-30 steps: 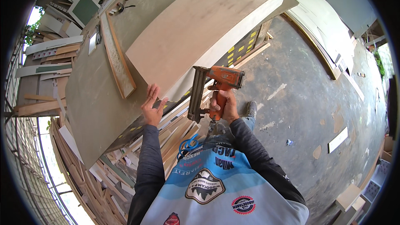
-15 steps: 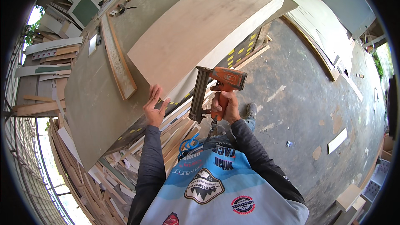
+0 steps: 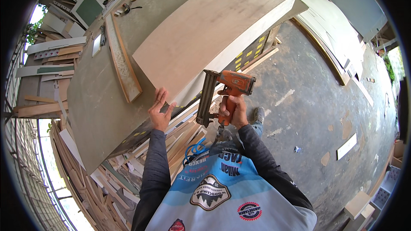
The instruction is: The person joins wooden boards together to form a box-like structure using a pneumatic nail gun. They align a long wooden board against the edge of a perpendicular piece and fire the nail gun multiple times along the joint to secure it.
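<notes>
An orange pneumatic nail gun (image 3: 236, 82) is gripped by its handle in my right hand (image 3: 236, 112), its dark magazine side turned toward the workbench. The gun stays beside the near end of a long plywood box (image 3: 209, 25) that lies on a large grey-brown bench top (image 3: 98, 115). At the near left corner of that box rests my left hand (image 3: 160, 113), its fingers apart and the fingertips at the wood's edge. A blue air hose (image 3: 195, 150) hangs below the gun.
Left of the box a long narrow wooden frame piece (image 3: 124, 68) lies on the bench, with a hand tool (image 3: 126, 9) farther back. Timber offcuts (image 3: 81, 179) pile up at lower left. White sheets (image 3: 325, 21) lean at the far right, and a white strip (image 3: 346, 146) lies on the floor.
The view has shifted very slightly. My right hand with the nail gun has moved a little to the right; my left hand remains at the box corner.
</notes>
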{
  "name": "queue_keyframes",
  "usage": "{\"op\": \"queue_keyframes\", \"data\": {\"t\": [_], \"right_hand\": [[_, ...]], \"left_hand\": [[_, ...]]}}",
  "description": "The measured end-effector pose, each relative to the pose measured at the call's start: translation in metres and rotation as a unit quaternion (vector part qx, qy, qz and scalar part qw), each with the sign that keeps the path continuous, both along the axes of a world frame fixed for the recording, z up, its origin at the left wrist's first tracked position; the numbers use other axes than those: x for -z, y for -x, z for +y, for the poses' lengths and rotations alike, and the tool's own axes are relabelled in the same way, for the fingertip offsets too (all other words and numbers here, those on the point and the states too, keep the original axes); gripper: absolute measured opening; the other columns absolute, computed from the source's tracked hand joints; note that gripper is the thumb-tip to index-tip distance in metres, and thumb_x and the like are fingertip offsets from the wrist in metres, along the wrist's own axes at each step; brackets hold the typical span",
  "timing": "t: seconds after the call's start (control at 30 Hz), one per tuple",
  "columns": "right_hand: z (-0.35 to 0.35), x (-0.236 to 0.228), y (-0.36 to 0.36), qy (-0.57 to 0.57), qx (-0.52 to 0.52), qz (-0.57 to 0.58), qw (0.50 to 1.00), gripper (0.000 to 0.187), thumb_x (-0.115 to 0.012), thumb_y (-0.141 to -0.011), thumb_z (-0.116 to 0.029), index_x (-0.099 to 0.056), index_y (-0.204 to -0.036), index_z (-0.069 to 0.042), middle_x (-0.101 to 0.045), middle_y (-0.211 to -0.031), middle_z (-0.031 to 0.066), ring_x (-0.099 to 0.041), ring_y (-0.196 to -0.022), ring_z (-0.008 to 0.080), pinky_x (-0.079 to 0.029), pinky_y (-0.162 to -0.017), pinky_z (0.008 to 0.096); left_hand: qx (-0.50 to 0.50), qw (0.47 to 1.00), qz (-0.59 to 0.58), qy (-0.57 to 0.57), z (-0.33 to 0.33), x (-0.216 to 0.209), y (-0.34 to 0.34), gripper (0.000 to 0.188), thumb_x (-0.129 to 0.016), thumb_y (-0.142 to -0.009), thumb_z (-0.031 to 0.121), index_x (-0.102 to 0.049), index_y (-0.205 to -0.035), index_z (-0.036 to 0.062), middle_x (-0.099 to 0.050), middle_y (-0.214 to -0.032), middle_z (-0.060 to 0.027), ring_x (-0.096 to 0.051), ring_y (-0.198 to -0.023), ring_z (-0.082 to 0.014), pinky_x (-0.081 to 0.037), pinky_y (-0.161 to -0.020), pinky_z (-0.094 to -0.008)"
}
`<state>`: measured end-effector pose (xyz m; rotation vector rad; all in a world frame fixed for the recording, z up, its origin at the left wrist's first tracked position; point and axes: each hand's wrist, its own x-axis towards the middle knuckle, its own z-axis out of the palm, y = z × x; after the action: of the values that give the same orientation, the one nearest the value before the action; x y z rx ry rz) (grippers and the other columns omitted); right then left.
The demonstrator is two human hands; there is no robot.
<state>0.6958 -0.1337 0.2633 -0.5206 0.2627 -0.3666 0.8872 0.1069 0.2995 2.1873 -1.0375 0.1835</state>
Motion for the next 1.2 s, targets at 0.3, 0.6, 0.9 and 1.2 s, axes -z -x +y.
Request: {"op": "queue_keyframes", "data": {"t": [0.3, 0.6, 0.9, 1.2], "right_hand": [[-0.002, 0.016, 0.001, -0.030, -0.008, -0.046, 0.998, 0.041, -0.054, -0.097, -0.027, -0.055, -0.125, 0.003, -0.058, -0.066, 0.0088, -0.044, -0.048, 0.0123, -0.043, -0.049, 0.0315], [0.012, 0.012, 0.003, -0.044, -0.019, -0.038, 0.998, 0.037, -0.056, -0.096, -0.025, -0.056, -0.122, 0.002, -0.059, -0.067, 0.0106, -0.045, -0.048, 0.0127, -0.044, -0.049, 0.0311], [0.019, 0.010, 0.001, -0.032, -0.011, -0.029, 0.999, 0.045, -0.058, -0.094, -0.030, -0.055, -0.123, 0.005, -0.057, -0.065, 0.0078, -0.043, -0.046, 0.0109, -0.041, -0.048, 0.0304], [0.056, 0.012, 0.007, -0.048, -0.061, -0.050, 0.996, 0.040, -0.055, -0.095, -0.024, -0.057, -0.124, 0.004, -0.060, -0.067, 0.0108, -0.046, -0.048, 0.0133, -0.043, -0.048, 0.0302]], "left_hand": [[0.003, 1.000, 0.001, 0.010, -0.002, 0.000, 0.001, 0.053, -0.080, -0.086, 0.016, -0.064, -0.135, 0.0028, -0.060, -0.143, -0.0140, -0.048, -0.141, -0.0320, -0.042, -0.112, -0.0400], [0.005, 1.000, 0.009, 0.005, -0.002, -0.002, 0.001, 0.053, -0.079, -0.087, 0.015, -0.064, -0.135, 0.0023, -0.060, -0.144, -0.0139, -0.048, -0.142, -0.0314, -0.041, -0.113, -0.0398], [0.000, 1.000, 0.007, -0.001, -0.002, -0.005, 0.001, 0.053, -0.080, -0.086, 0.016, -0.064, -0.135, 0.0037, -0.060, -0.143, -0.0129, -0.049, -0.141, -0.0322, -0.043, -0.112, -0.0394], [0.000, 1.000, 0.013, -0.002, -0.005, -0.007, 0.001, 0.054, -0.082, -0.085, 0.018, -0.065, -0.134, 0.0048, -0.060, -0.143, -0.0123, -0.050, -0.140, -0.0308, -0.043, -0.112, -0.0394]]}}
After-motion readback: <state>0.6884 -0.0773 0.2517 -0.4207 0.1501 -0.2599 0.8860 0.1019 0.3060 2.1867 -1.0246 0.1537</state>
